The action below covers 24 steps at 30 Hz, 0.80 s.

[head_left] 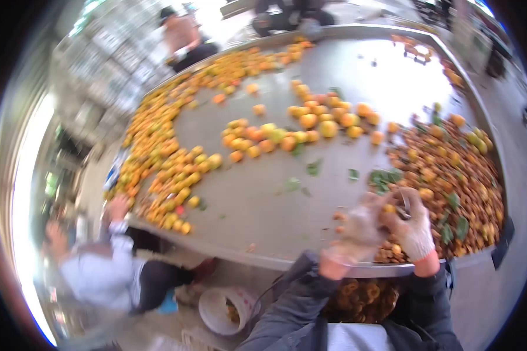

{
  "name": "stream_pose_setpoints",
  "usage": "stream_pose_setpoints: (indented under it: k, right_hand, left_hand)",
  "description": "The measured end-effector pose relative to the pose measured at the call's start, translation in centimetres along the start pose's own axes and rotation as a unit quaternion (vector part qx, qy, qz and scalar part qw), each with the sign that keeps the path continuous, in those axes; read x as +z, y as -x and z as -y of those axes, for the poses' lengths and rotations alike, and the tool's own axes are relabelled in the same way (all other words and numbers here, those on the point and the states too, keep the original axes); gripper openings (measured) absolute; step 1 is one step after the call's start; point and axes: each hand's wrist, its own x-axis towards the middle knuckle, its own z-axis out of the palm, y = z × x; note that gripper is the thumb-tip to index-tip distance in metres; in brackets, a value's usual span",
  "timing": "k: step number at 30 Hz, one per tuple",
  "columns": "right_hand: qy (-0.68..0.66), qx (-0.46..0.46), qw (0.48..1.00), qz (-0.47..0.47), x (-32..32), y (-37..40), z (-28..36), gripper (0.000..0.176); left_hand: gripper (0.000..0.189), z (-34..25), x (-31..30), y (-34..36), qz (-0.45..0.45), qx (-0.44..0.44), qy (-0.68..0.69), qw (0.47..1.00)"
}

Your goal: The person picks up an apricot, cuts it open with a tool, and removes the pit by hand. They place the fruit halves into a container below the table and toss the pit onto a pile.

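Note:
Both my hands are in white work gloves with orange cuffs, close together over the near right edge of the metal table (257, 199). My left hand (360, 225), blurred by motion, is closed around a small round orange-yellow fruit (388, 209). In my right hand (414, 221), fingers bent and closed, is a small metal tool (402, 212) held against the fruit; its exact kind is partly hidden by the fingers. Just beyond the hands lie green leaves (383, 178). A heap of small brown pieces (468, 196) mixed with fruit spreads to the right.
More fruit (328, 127) is clustered mid-table, and a long band of fruit (158, 137) lines the left side. A person (108, 269) works at the near left, others at the far side. On the floor stands a white bucket (214, 310). The table has a raised rim (263, 261).

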Motion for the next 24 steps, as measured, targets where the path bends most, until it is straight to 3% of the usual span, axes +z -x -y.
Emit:
stream_pose_setpoints:
  k: [1, 2, 3, 4, 5, 6, 7, 8, 9, 11, 12, 13, 15, 16, 18, 19, 21, 24]
  right_hand:
    - [0.063, -0.061, 0.995, -0.038, 0.5, -0.3, -2.0, 0.025]
    - [0.028, 0.006, 1.000, -0.011, 0.5, -0.3, -0.6, 0.024]
    - [-0.003, 0.074, 0.997, 0.010, 0.1, -0.2, 0.9, 0.024]
    - [-0.065, 0.071, 0.995, 0.010, 0.3, -0.1, 0.9, 0.020]
    - [-0.059, 0.104, 0.992, 0.028, 0.1, 0.1, 1.5, 0.017]
    - [-0.082, 0.081, 0.993, 0.003, 0.1, -0.3, -0.7, 0.013]
    - [-0.104, 0.061, 0.992, -0.026, 0.1, -0.5, -2.2, 0.010]
    - [-0.104, 0.061, 0.992, -0.031, -0.3, -0.4, -2.9, 0.010]
    - [-0.103, 0.071, 0.992, -0.015, -0.5, -0.3, -2.6, 0.010]
    - [-0.102, 0.082, 0.991, 0.000, -0.5, -0.2, -1.7, 0.009]
    - [-0.046, 0.118, 0.990, 0.054, -0.2, -0.1, -1.1, 0.011]
    - [0.010, 0.154, 0.982, 0.107, -0.2, 0.0, -0.9, 0.013]
    - [0.003, 0.083, 0.988, 0.130, 0.3, 0.3, -2.2, 0.024]
    - [-0.039, 0.068, 0.993, 0.092, 0.4, 0.2, -3.3, 0.024]
    - [-0.103, 0.114, 0.988, 0.009, -0.7, 0.2, 0.4, 0.022]
    - [-0.166, 0.087, 0.981, -0.054, -1.2, 0.2, 1.2, 0.018]
    - [-0.331, 0.005, 0.934, -0.132, -1.9, -0.6, -0.6, 0.020]
    - [-0.421, -0.042, 0.886, -0.189, -2.0, -0.8, -0.5, 0.019]
  left_hand:
    - [0.053, 0.0, 0.6, 0.2, -0.011, 0.007, 0.015, 1.000]
    - [0.053, 0.3, 1.0, 0.4, -0.031, -0.002, -0.001, 1.000]
    - [0.051, 0.6, 1.3, 0.3, -0.026, -0.020, 0.095, 0.995]
    - [0.049, 0.8, 1.0, 0.2, -0.017, -0.034, 0.194, 0.980]
    - [0.049, 1.1, 0.7, 0.2, -0.025, -0.036, 0.189, 0.981]
    - [0.046, 1.2, 0.5, 0.2, 0.025, -0.147, 0.272, 0.951]
    - [0.043, 0.8, 0.1, 0.0, 0.079, -0.255, 0.350, 0.898]
    - [0.035, 0.7, -0.8, -0.1, 0.045, -0.328, 0.608, 0.721]
    - [0.035, 0.9, -0.9, -0.1, 0.051, -0.327, 0.610, 0.720]
    - [0.033, 1.7, -1.1, 0.1, -0.027, -0.285, 0.709, 0.644]
    - [0.035, 1.2, -1.7, 0.3, -0.055, -0.207, 0.692, 0.690]
    - [0.035, 1.8, -1.9, 0.4, -0.053, -0.208, 0.692, 0.689]
    - [0.037, 3.3, -1.3, 0.8, -0.065, -0.184, 0.474, 0.859]
    - [0.037, 2.8, -1.5, 1.1, -0.065, -0.227, 0.523, 0.819]
    - [0.037, 2.3, -1.6, 1.4, -0.037, -0.314, 0.615, 0.722]
    - [0.037, 2.5, -1.3, 1.2, -0.026, -0.357, 0.649, 0.671]
    - [0.037, 2.4, -1.0, 1.2, -0.003, -0.356, 0.642, 0.679]
    - [0.037, 1.3, -0.7, 0.9, 0.033, -0.369, 0.621, 0.691]
